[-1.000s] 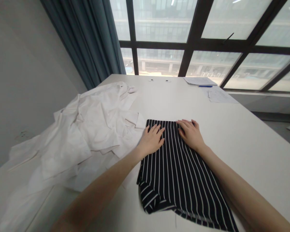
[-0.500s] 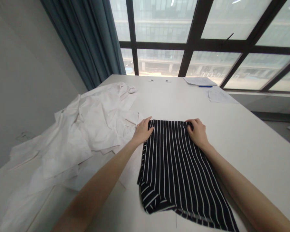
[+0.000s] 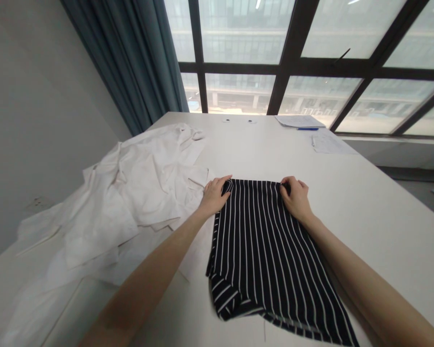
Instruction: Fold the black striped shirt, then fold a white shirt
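Observation:
A black cloth piece with thin white stripes [image 3: 264,246] lies on the white table in front of me. My left hand [image 3: 215,195] grips its far left corner, thumb on top, with a small fold of fabric curling at the fingers. At the far right corner, my right hand [image 3: 295,197] pinches the cloth between thumb and fingers. The far edge runs nearly straight between both hands. Towards me the near left corner is folded over and rumpled, and the near edge curves down to the right.
A heap of crumpled white fabric [image 3: 141,188] covers the table's left side. Papers [image 3: 300,121], a blue pen [image 3: 307,128] and another sheet [image 3: 332,143] lie at the far right of the table [image 3: 376,212]. Behind are a blue curtain [image 3: 137,58] and windows.
The far left corner has curled a little more under my left fingers. My right fingers have shifted slightly at the right corner. The rest of the cloth lies as before.

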Motion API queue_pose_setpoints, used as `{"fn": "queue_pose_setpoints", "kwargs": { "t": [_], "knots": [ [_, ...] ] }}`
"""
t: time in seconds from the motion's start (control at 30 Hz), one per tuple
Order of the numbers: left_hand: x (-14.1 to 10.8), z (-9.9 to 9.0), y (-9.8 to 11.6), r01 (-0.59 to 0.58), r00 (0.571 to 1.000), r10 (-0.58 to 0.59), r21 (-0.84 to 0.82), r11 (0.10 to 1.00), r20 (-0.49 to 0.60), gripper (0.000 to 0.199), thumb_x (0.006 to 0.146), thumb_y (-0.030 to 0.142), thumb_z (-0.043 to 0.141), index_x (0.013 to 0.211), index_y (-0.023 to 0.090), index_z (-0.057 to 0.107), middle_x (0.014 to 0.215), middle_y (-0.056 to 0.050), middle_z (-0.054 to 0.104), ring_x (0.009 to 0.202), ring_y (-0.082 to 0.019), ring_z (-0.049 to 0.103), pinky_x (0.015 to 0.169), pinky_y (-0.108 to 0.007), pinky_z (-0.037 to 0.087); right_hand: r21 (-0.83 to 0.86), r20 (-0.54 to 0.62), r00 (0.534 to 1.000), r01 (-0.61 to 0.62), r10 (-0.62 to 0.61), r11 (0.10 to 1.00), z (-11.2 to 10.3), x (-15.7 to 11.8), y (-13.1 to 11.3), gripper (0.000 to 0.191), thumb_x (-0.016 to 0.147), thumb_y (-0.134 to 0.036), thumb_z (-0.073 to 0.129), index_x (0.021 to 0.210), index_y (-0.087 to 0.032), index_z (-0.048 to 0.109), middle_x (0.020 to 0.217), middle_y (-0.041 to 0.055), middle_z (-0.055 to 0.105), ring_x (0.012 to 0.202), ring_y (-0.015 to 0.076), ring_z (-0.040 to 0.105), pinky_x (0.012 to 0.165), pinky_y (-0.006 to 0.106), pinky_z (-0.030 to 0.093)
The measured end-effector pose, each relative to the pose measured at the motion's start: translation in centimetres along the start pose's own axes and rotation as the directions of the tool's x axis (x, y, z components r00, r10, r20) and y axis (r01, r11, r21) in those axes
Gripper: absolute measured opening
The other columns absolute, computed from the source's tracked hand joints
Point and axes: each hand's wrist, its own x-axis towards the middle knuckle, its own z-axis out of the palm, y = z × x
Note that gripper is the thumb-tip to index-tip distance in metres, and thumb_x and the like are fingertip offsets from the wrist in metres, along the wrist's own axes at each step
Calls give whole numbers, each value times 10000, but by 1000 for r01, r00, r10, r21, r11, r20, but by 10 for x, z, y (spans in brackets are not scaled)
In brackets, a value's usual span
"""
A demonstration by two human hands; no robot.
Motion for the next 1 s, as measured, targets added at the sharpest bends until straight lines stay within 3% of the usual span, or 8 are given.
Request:
{"fn": "queue_pose_setpoints", "kwargs": {
  "t": [0.1,0.27,0.5,0.63,0.83,1.0],
  "knots": [
    [0,-2,2,-9,999,8,-47,999,-32,586,801,73,617,1344,271,522,1188,-53,594,1144,-231,559,1090,-477,367,4,-5,1000,-11,11,1000,0,1,0,72,876,-255,408,923,-246,461,871,63,656,829,245,604,1010,518,333],
    [-1,1,3,14,997,-21,-91,996,-80,661,808,85,610,1409,291,426,1198,-53,569,1109,-233,575,1026,-481,426,15,0,1000,-17,17,1000,1,1,2,75,877,-265,416,925,-245,469,868,64,662,823,247,603,996,523,344],
    [-2,1,2,2,998,-6,-71,997,-61,694,838,126,623,1448,313,351,1351,-65,533,1159,-249,557,1072,-514,381,3,11,1000,-13,13,1000,2,0,3,94,881,-270,417,942,-244,485,885,71,678,833,253,615,990,524,342],
    [-3,-2,5,3,997,-15,-141,990,-81,613,814,83,621,1355,316,449,1333,-45,524,1058,-209,605,1037,-481,436,-1,19,1000,-12,12,1000,2,0,2,144,873,-251,424,986,-236,511,926,81,696,882,261,632,997,521,333],
    [-4,-2,7,1,993,-13,-103,995,-118,324,804,92,659,1068,280,649,1261,-45,502,1230,-232,526,1083,-483,398,-20,40,999,-14,15,1000,1,-1,1,220,879,-239,413,1059,-225,540,960,90,711,940,266,638,1006,515,324],
    [-4,-1,5,-4,989,-11,-103,995,-146,234,820,107,660,995,256,706,1206,-48,532,1166,-213,572,1064,-432,435,-16,44,999,-10,11,1000,2,-1,2,230,879,-239,416,1061,-230,556,956,88,715,939,274,639,1003,517,328]
  ]
}}
